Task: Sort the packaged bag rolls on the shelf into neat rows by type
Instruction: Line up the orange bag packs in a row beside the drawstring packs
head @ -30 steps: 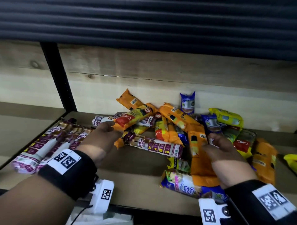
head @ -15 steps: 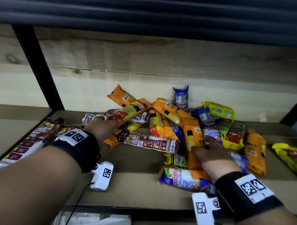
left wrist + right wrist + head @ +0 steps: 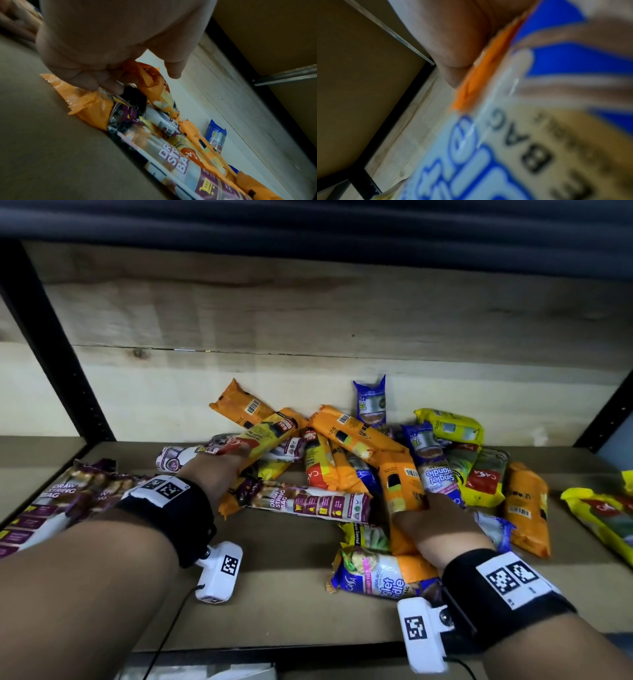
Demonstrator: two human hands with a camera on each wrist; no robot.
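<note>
A jumbled pile of packaged bag rolls (image 3: 342, 460) lies mid-shelf: orange, yellow, blue and purple packs. My left hand (image 3: 212, 470) reaches into the pile's left side. In the left wrist view its fingers (image 3: 109, 85) curl round the crinkled end of an orange-yellow pack (image 3: 150, 83). My right hand (image 3: 431, 517) spans a long orange pack (image 3: 397, 481), thumb on its left edge and fingers against a blue "Singlet Handle" pack (image 3: 435, 474). The right wrist view is blurred, showing my thumb (image 3: 453, 60) on the orange edge (image 3: 479, 75). A purple "Draw String Bag" pack (image 3: 308, 503) lies between my hands.
Purple draw-string packs (image 3: 51, 501) lie side by side at the shelf's left end. Yellow packs (image 3: 603, 515) lie at the right end. Black uprights (image 3: 51, 337) (image 3: 603, 412) flank the bay, with a wooden back wall (image 3: 308, 313) behind and a low dark shelf overhead.
My left hand has pushed deeper into the pile's left side onto the orange-yellow pack. My right hand has crept forward along the orange pack. The view has shifted left and closer.
</note>
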